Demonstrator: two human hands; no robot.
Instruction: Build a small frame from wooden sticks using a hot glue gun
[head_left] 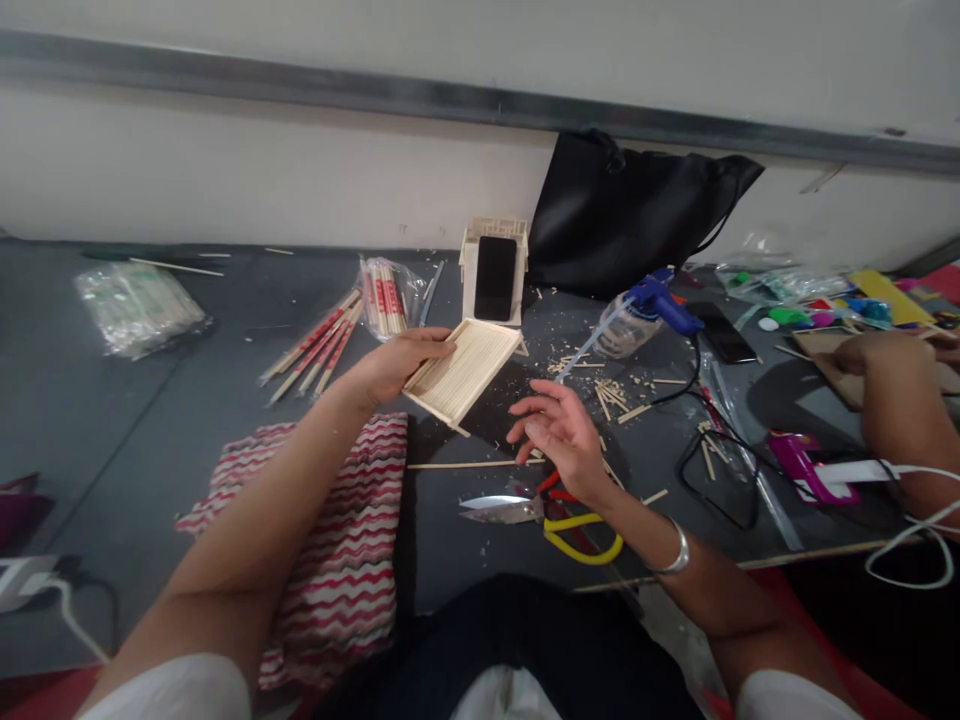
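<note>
My left hand (396, 366) grips a flat panel of glued wooden sticks (466, 370) by its left edge and holds it tilted above the dark mat. My right hand (556, 431) hovers just right of the panel, palm up, fingers spread, holding nothing. Under that hand lie shears with yellow and red handles (555, 514) and a long thin stick (469, 465). Behind the panel stands a small stick-built holder with a black phone (495, 277) in it. A blue glue gun (660, 299) rests to the right, its cable running across the mat.
A striped red and white cloth (352, 545) lies at my left knee. Wrapped chopstick bundles (382, 297) and loose pairs (315, 345) sit on the left, a black bag (637, 215) against the wall. Another person's arm (900, 400) and a pink glue gun (806, 468) occupy the right.
</note>
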